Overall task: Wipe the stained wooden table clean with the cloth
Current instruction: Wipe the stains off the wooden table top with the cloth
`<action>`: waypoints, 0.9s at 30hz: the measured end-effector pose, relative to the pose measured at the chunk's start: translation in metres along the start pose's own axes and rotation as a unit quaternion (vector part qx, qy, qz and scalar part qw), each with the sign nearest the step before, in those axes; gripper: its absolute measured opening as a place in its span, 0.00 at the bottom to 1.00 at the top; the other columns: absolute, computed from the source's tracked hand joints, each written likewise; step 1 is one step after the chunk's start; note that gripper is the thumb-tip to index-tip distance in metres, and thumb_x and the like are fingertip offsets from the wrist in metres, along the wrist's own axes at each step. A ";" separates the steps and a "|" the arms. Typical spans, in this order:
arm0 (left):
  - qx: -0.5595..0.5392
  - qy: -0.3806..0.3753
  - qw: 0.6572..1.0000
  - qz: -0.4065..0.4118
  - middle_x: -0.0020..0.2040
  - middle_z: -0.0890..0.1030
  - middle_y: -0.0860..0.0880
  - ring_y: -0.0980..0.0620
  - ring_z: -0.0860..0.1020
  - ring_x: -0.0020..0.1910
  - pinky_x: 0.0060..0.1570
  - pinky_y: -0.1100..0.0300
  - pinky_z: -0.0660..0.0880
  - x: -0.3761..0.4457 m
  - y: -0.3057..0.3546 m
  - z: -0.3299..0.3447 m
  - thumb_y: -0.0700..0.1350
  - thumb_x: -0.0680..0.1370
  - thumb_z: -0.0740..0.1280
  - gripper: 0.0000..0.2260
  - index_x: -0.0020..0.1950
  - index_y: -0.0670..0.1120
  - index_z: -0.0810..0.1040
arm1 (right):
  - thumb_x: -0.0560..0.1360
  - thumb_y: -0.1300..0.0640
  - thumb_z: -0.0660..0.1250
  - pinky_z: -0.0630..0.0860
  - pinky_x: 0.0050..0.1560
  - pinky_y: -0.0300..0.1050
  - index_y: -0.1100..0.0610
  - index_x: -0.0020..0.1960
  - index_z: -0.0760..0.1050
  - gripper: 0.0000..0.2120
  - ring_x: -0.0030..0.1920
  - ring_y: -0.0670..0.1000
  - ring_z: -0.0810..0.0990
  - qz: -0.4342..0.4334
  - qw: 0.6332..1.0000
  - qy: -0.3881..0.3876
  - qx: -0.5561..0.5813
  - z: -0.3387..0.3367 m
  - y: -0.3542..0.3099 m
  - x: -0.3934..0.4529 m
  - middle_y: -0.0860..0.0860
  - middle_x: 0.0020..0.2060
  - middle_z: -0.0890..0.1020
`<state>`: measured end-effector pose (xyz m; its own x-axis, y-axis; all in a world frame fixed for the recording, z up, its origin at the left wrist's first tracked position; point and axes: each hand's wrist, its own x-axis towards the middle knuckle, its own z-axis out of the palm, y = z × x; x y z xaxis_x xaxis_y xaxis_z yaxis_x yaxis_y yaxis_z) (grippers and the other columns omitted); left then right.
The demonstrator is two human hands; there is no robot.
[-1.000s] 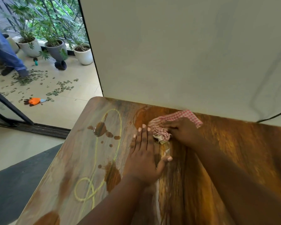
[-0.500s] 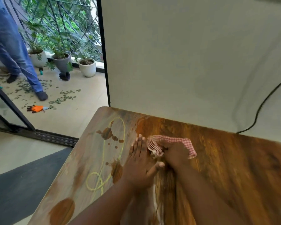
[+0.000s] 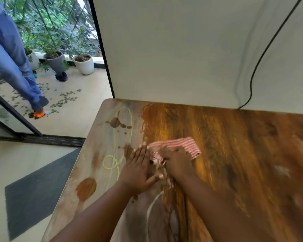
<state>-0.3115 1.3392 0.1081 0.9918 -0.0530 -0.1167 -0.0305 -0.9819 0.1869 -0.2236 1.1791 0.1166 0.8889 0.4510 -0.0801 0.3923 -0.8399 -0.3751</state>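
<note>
Looking down along our forearms, we see our left hand lying flat on the wooden table, fingers straight and together, thumb stretched out to the right toward the other hand. It holds nothing. Just beside it, our right hand presses down on a red-and-white checked cloth, fingers curled over the bunched near end of the fabric; the far end of the cloth sticks out flat beyond the knuckles. The cloth sits near the middle of the table's left half, touching the wood, and the fingertips of the left hand almost meet its edge.

To the left of our hands the tabletop looks dull and marked: a round brown stain near the front left edge, a yellow looping scribble past it, and a brown splatter with small drops farther back. Right of the cloth the wood is a glossy orange-brown, partly blurred.

Behind the table stands a white backdrop with a black cable curving down it. Farther off to the left, beyond a dark floor mat and a sliding door track, we see a person's legs in blue jeans, an orange glove on the floor, scattered leaves and potted plants.
</note>
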 end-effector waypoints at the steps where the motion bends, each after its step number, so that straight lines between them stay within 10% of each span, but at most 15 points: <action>1: 0.001 -0.005 1.000 0.010 0.77 0.34 0.45 0.51 0.27 0.73 0.69 0.58 0.24 -0.005 0.002 -0.001 0.76 0.72 0.40 0.46 0.76 0.43 0.33 | 0.76 0.50 0.59 0.66 0.62 0.56 0.35 0.64 0.71 0.18 0.61 0.58 0.69 -0.039 0.999 -0.011 -0.009 0.006 -0.004 -0.023 0.45 0.63 0.78; 11: 0.033 -0.044 0.999 0.004 0.74 0.30 0.47 0.50 0.28 0.73 0.71 0.56 0.28 -0.065 -0.010 -0.017 0.77 0.71 0.39 0.46 0.75 0.45 0.31 | 0.78 0.48 0.57 0.66 0.65 0.53 0.39 0.66 0.71 0.17 0.63 0.58 0.72 0.041 0.996 -0.034 -0.078 -0.015 0.018 -0.063 0.48 0.65 0.76; 17: 0.033 -0.056 0.998 0.022 0.75 0.31 0.47 0.50 0.30 0.75 0.73 0.55 0.30 -0.099 0.016 -0.017 0.76 0.70 0.34 0.46 0.76 0.45 0.32 | 0.73 0.45 0.55 0.66 0.52 0.50 0.37 0.64 0.71 0.21 0.54 0.55 0.75 -0.137 0.989 -0.051 -0.030 0.014 -0.005 -0.160 0.44 0.55 0.81; 23: 0.044 -0.075 0.995 0.050 0.74 0.31 0.50 0.52 0.26 0.71 0.64 0.61 0.21 -0.144 0.030 0.000 0.78 0.71 0.36 0.44 0.74 0.49 0.30 | 0.75 0.51 0.61 0.68 0.63 0.51 0.37 0.63 0.74 0.18 0.62 0.57 0.73 0.044 0.996 -0.018 -0.076 -0.010 0.022 -0.147 0.47 0.62 0.79; 27: 0.026 -0.086 0.995 0.049 0.76 0.32 0.49 0.53 0.26 0.72 0.63 0.63 0.20 -0.162 0.034 0.016 0.77 0.71 0.36 0.44 0.75 0.49 0.31 | 0.76 0.47 0.56 0.64 0.61 0.56 0.42 0.68 0.68 0.20 0.62 0.58 0.69 -0.027 0.996 -0.040 -0.075 0.031 -0.034 -0.189 0.47 0.63 0.76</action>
<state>-0.4750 1.3112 0.1174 0.9477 -0.1751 -0.2670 -0.1368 -0.9783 0.1559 -0.4119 1.1319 0.1161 0.8465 0.5136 -0.1399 0.4743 -0.8471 -0.2399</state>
